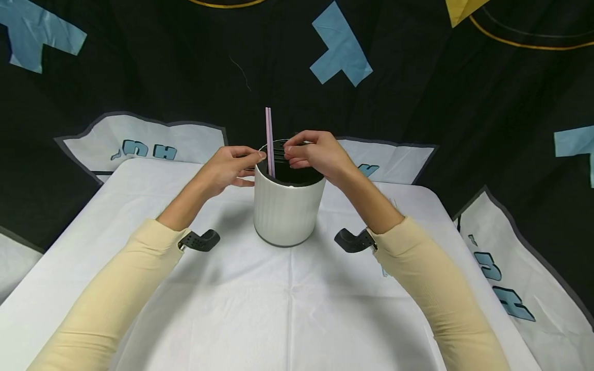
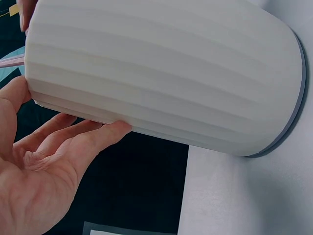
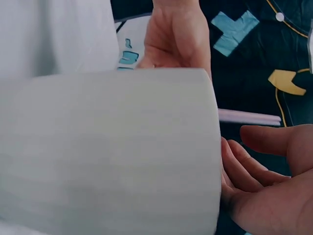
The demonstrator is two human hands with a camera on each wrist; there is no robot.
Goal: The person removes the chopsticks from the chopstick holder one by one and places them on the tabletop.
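Note:
A white ribbed pot (image 1: 287, 214) with a dark inside stands upright on the white-covered table. Two thin pink sticks (image 1: 269, 139) rise from its left side. My left hand (image 1: 227, 167) holds the pot at its left rim, the thumb at the edge and the other fingers against the outer wall. Over the back right of the opening is my right hand (image 1: 317, 154), its fingers loosely bent. In the right wrist view a gap shows between the right thumb (image 3: 266, 139) and the fingers, with nothing seen in it; some fingertips are hidden behind the rim.
White cloth (image 1: 250, 309) covers the table. Behind it hangs a black cloth (image 1: 260, 67) with blue and yellow shapes. A black strap mount (image 1: 200, 240) sits at the left wrist and another black mount (image 1: 353, 240) at the right.

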